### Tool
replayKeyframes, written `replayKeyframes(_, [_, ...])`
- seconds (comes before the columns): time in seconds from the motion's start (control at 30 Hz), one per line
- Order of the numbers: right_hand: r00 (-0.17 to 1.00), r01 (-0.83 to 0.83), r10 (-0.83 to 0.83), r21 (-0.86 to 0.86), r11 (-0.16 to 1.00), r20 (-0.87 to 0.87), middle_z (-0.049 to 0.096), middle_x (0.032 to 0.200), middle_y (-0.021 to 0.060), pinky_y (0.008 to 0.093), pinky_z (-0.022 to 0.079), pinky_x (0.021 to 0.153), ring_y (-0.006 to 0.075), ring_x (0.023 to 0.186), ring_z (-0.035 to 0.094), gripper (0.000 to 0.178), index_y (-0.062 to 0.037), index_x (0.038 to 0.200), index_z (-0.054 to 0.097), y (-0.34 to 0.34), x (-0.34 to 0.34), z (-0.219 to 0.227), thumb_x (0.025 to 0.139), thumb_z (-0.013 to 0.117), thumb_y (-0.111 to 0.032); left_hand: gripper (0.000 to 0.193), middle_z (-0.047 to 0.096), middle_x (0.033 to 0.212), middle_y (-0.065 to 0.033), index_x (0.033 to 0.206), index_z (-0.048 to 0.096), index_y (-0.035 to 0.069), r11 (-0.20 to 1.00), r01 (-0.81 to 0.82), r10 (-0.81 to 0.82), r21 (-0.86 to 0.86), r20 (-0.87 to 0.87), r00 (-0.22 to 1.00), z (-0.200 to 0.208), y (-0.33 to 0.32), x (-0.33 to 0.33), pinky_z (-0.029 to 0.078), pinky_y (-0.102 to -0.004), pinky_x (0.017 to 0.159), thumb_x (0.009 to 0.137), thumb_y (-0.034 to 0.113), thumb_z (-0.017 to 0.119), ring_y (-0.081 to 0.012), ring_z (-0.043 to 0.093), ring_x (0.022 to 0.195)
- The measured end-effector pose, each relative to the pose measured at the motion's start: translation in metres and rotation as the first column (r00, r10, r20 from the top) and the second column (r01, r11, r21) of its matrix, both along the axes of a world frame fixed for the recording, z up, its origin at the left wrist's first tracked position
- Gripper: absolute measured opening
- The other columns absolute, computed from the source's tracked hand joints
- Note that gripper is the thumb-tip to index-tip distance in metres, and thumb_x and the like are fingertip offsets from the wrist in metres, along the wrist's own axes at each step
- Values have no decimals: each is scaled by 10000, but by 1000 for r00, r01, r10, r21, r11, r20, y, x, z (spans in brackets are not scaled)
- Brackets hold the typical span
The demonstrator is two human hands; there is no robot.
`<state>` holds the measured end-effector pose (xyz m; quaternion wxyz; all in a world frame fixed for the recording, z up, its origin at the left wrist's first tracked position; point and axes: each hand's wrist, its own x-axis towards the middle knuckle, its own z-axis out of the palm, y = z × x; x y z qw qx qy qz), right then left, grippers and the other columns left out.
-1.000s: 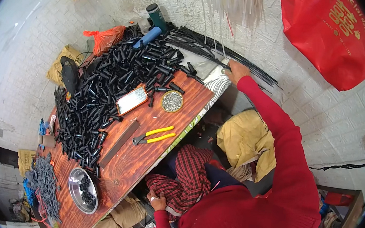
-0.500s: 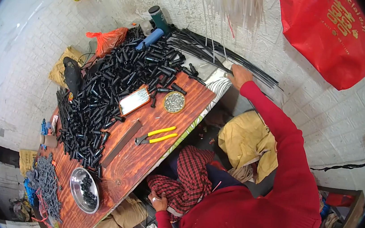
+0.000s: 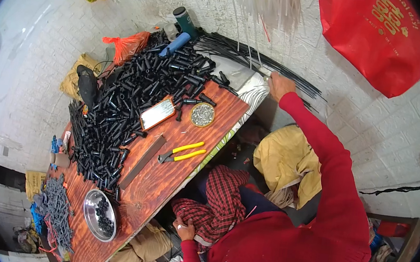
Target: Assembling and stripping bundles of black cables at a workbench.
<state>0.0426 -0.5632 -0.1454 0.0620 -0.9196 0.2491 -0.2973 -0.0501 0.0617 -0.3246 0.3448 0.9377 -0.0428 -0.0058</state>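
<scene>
My right hand (image 3: 281, 87) is stretched to the far right corner of the table, beside a bundle of long thin black rods (image 3: 298, 80). Its fingers are bent together, and what lies between them is hidden. Low down, my left hand (image 3: 186, 229) rests by the red-and-black checked cloth (image 3: 221, 194) over my lap. Its fingers are curled, with a white band on one; whether they grip anything is unclear. On the wooden table (image 3: 168, 183) lie yellow-handled cutting pliers (image 3: 181, 153), a round dish of small silvery parts (image 3: 202, 114) and an orange-rimmed tray (image 3: 158, 114).
A large heap of black tubular parts (image 3: 119, 105) covers the table's far left. Nearer are a dark bar (image 3: 143, 161), a steel bowl (image 3: 88, 210) and grey parts (image 3: 56, 209). A green bottle (image 3: 185, 20) stands behind. A red bag (image 3: 375, 41) hangs on the wall.
My right hand has shifted slightly right at the rods; a thin dark rod seen below its forearm earlier no longer shows. My left hand stays by the cloth. The whole view has shifted slightly.
</scene>
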Motion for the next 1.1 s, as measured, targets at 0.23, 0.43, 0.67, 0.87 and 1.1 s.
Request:
replayKeyframes(0.23, [998,-19,23,65,998,-66,626,697,203,516,472,608,399,691,631,230,-40,914,502,3,10,2,883,579,-254,475,490,1115,-213,1191,573,28,999,-23,23,28,11,1000,0,-3,1,413,-418,918,748,138,703,-374,512,1027])
replayKeyframes(0.43, [998,-59,60,35,998,-20,626,657,207,500,484,586,387,658,642,246,-4,881,522,5,15,1,870,581,-242,467,490,1118,-208,1192,576,34,1000,5,-5,6,3,1000,5,-3,-2,413,-416,921,758,147,703,-373,511,1036])
replayKeyframes(0.67, [1000,-6,4,59,998,31,623,667,214,511,474,600,404,663,632,244,-38,910,497,-2,24,18,895,560,-273,438,490,1114,-205,1178,581,44,1000,-3,3,3,-7,1000,6,-5,-3,419,-425,910,769,144,700,-374,510,1036])
replayKeyframes(0.87, [999,23,-29,158,987,36,642,736,213,509,476,645,407,726,634,268,-45,926,521,-1,42,21,901,546,-311,443,489,1113,-197,1174,584,50,1000,-5,5,11,19,1000,3,0,-2,426,-421,904,761,155,706,-367,515,1036])
replayKeyframes(1.1, [959,-199,69,476,857,276,657,766,174,427,476,708,325,766,643,368,-51,914,677,-18,90,37,928,436,-329,450,488,1141,-192,1181,589,63,1000,-19,19,6,-9,1000,9,-3,1,423,-415,929,759,175,702,-360,514,1057])
